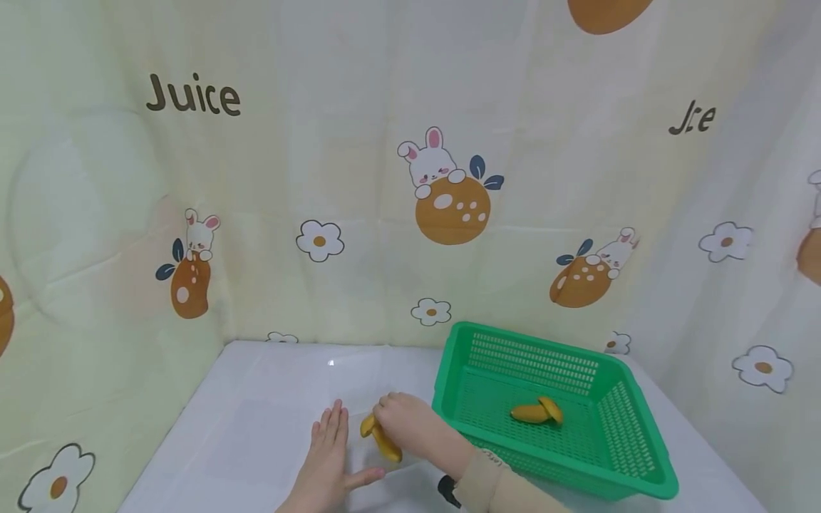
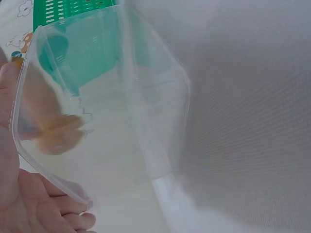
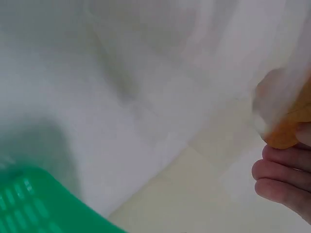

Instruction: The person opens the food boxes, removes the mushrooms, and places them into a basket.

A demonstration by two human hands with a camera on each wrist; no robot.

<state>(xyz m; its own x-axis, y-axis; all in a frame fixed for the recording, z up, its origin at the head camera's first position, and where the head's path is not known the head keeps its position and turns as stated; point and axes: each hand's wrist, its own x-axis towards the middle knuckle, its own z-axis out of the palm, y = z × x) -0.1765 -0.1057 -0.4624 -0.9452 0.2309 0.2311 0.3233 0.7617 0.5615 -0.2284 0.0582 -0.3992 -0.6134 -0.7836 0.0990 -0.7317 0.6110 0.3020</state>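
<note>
A yellow-brown mushroom (image 1: 388, 447) with a rounded cap and thick stem is in my right hand (image 1: 410, 425), whose fingers pinch it over the white table. To its left, my left hand (image 1: 323, 459) lies with fingers straight and thumb spread toward the mushroom. In the left wrist view a clear plastic box (image 2: 131, 121) stands against that hand, its rim crossing the fingers (image 2: 63, 213). The right hand and mushroom show blurred through the box wall. Another mushroom (image 1: 535, 411) lies on its side in the green basket (image 1: 548, 456).
The green basket with slotted walls stands on the right side of the white table (image 1: 256, 399), close beside my right forearm. A curtain (image 1: 359, 171) printed with rabbits, oranges and flowers hangs behind the table and along both sides.
</note>
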